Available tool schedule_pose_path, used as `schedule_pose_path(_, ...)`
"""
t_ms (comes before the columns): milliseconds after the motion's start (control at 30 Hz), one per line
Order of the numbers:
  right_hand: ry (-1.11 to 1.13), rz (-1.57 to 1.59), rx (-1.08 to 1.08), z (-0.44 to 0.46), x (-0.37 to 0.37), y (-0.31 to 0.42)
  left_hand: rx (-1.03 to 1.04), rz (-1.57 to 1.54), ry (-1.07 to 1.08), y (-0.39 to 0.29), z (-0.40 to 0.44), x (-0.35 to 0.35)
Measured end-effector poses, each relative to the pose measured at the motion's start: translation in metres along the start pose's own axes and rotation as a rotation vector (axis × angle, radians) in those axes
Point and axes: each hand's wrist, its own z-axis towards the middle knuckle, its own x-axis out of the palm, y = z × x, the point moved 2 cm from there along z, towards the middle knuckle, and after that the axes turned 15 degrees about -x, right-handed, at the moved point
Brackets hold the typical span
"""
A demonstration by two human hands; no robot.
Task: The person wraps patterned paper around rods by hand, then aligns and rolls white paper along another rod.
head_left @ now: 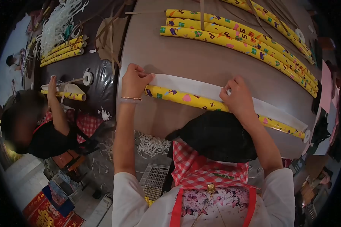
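Note:
A roll of yellow printed wrapping paper [185, 97] lies across the table in front of me. A strip of its white underside [185, 84] lies turned up along the far side. My left hand [134, 84], with a bracelet at the wrist, is closed at the roll's left end, thumb and finger pinching the white strip's edge. Near the middle of the roll, my right hand [236, 96] pinches the same white strip, its other fingers curled. A small white ring-shaped roll [307, 135] sits by the wrapping paper's right end.
Several yellow rolls [231, 43] lie at the back of the brown table [204, 62]. On the dark table at left are more rolls [64, 53], white strips [60, 22] and a tape roll [88, 78]. A co-worker's hand [52, 89] rests over another roll there.

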Motion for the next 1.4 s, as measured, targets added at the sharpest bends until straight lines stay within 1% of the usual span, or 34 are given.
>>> schedule_pose_path(100,0.0,0.0,-0.003,0.0,0.0,0.0,0.015,0.005,0.011,0.007,0.007,0.002)
schedule_pose_path(167,0.001,-0.01,-0.004,0.0,0.001,-0.001,0.033,0.01,-0.017,0.007,0.008,0.003)
schedule_pose_path(233,-0.018,-0.005,-0.015,-0.001,0.003,-0.003,0.032,0.119,-0.047,0.004,0.006,0.003)
schedule_pose_path(267,-0.02,-0.002,-0.016,-0.001,0.003,-0.003,0.034,0.121,-0.05,0.005,0.007,0.002)
schedule_pose_path(333,-0.015,-0.014,-0.008,0.0,0.002,-0.003,-0.026,0.273,-0.091,0.007,0.01,0.002)
schedule_pose_path(367,-0.016,-0.011,-0.009,0.0,0.002,-0.003,-0.026,0.275,-0.093,0.007,0.012,0.001)
schedule_pose_path(433,-0.034,0.013,-0.049,-0.001,0.003,-0.004,-0.073,0.206,-0.022,0.009,0.014,-0.002)
schedule_pose_path(467,-0.034,0.016,-0.05,0.0,0.003,-0.005,-0.073,0.208,-0.024,0.012,0.017,-0.003)
schedule_pose_path(533,-0.022,0.006,-0.043,0.0,0.004,-0.005,-0.081,0.149,0.055,0.016,0.024,-0.001)
schedule_pose_path(667,-0.015,0.015,-0.035,0.0,0.002,-0.003,-0.105,0.159,0.094,0.011,0.025,-0.008)
schedule_pose_path(733,-0.014,0.049,-0.002,0.0,0.002,-0.004,-0.142,0.064,0.157,0.012,0.027,-0.012)
schedule_pose_path(867,-0.042,0.052,-0.031,-0.001,0.003,-0.006,-0.159,-0.042,0.189,0.018,0.027,-0.014)
schedule_pose_path(933,-0.029,0.017,-0.034,0.0,0.002,-0.004,-0.064,-0.108,0.066,0.018,0.019,-0.014)
schedule_pose_path(967,-0.032,0.014,-0.03,0.0,0.002,-0.004,-0.059,-0.109,0.069,0.015,0.013,-0.011)
schedule_pose_path(1033,-0.01,0.008,-0.021,0.0,0.003,-0.004,0.295,-0.069,-0.346,-0.001,-0.01,-0.005)
schedule_pose_path(1067,-0.01,0.001,-0.011,-0.001,0.002,-0.004,0.357,-0.079,-0.291,-0.023,-0.031,-0.002)
schedule_pose_path(1167,-0.016,-0.021,-0.02,-0.001,0.001,-0.002,0.424,-0.112,0.025,-0.053,-0.064,0.031)
schedule_pose_path(1200,-0.019,-0.011,-0.028,-0.001,0.001,-0.002,0.426,-0.119,0.028,-0.062,-0.068,0.042)
schedule_pose_path(1267,-0.025,-0.005,-0.032,-0.001,0.001,-0.002,0.476,-0.063,0.215,-0.077,-0.077,0.066)
schedule_pose_path(1400,-0.023,-0.013,-0.032,0.0,0.0,-0.002,0.433,-0.034,0.292,-0.092,-0.071,0.106)
